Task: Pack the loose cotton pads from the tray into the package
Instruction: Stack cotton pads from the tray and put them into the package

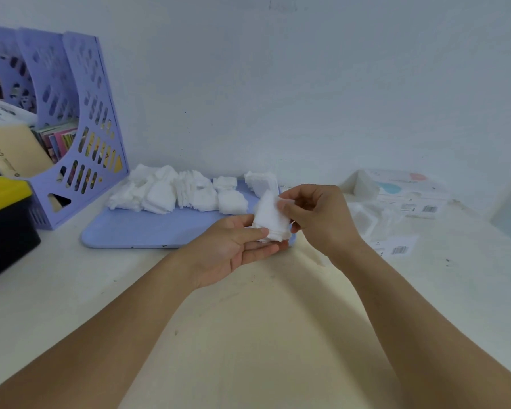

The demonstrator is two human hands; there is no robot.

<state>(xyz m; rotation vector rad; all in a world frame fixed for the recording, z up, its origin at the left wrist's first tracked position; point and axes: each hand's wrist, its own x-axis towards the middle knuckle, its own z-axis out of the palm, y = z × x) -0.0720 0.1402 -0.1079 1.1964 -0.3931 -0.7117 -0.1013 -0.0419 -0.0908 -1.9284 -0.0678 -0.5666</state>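
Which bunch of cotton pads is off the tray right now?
The stack held between the left hand and right hand, above the tray's near right corner. All the other piles lie on the tray.

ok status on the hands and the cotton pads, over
Left hand and right hand holding small stack of white cotton pads. More piles on lilac plastic tray. Nothing in the way.

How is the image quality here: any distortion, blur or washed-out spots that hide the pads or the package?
Head view: wide-angle bending at the edges, forearms stretched; light soft and even, no hard shadows; the stack of pads between left hand and right hand is overexposed, layers barely separable; the clear package blends into the table.
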